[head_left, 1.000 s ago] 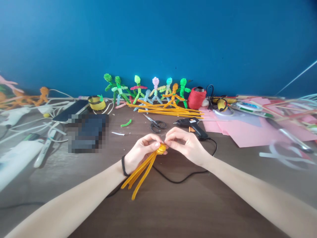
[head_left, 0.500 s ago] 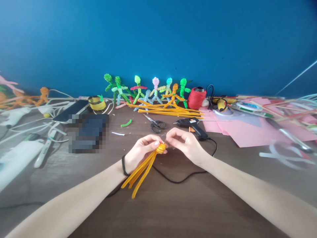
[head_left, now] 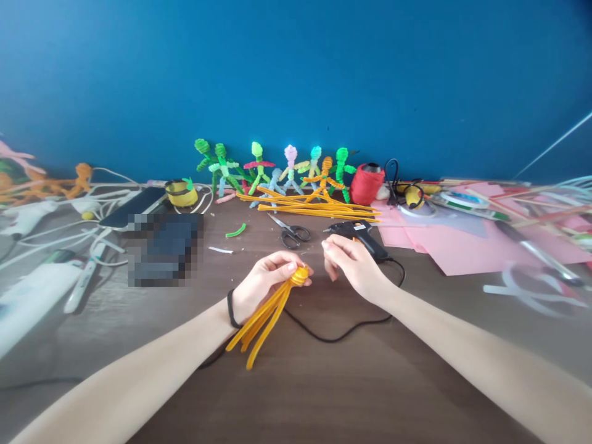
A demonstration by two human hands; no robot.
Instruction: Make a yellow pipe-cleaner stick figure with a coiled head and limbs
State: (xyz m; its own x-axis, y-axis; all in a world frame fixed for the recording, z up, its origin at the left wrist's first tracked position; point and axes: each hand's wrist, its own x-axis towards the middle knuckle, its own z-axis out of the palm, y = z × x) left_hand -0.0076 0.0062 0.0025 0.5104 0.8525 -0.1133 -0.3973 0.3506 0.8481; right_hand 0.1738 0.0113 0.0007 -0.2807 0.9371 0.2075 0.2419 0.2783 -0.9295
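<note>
My left hand (head_left: 259,282) is closed around a bundle of orange pipe cleaners (head_left: 264,317). Its top end is wound into a small coiled knob (head_left: 300,276) between thumb and fingers, while several straight strands hang down toward me. To the right and apart from the knob, my right hand (head_left: 358,264) has thumb and index finger pinched together; anything between them is too small to make out. Just beyond that hand lies a black glue gun (head_left: 358,231), partly hidden by it. Scissors (head_left: 294,234) with black handles rest beyond the left hand.
Pipe cleaner figures (head_left: 290,166) stand along the blue wall, behind loose orange pipe cleaners (head_left: 319,208). A red thread spool (head_left: 367,185) and pink sheets (head_left: 462,246) are at right. Phones (head_left: 134,208) and cables crowd the left. A black cord (head_left: 342,339) crosses the table near my hands.
My right hand has moved away from the coiled knob, to the right, and partly covers the glue gun. The left hand keeps its hold almost in place.
</note>
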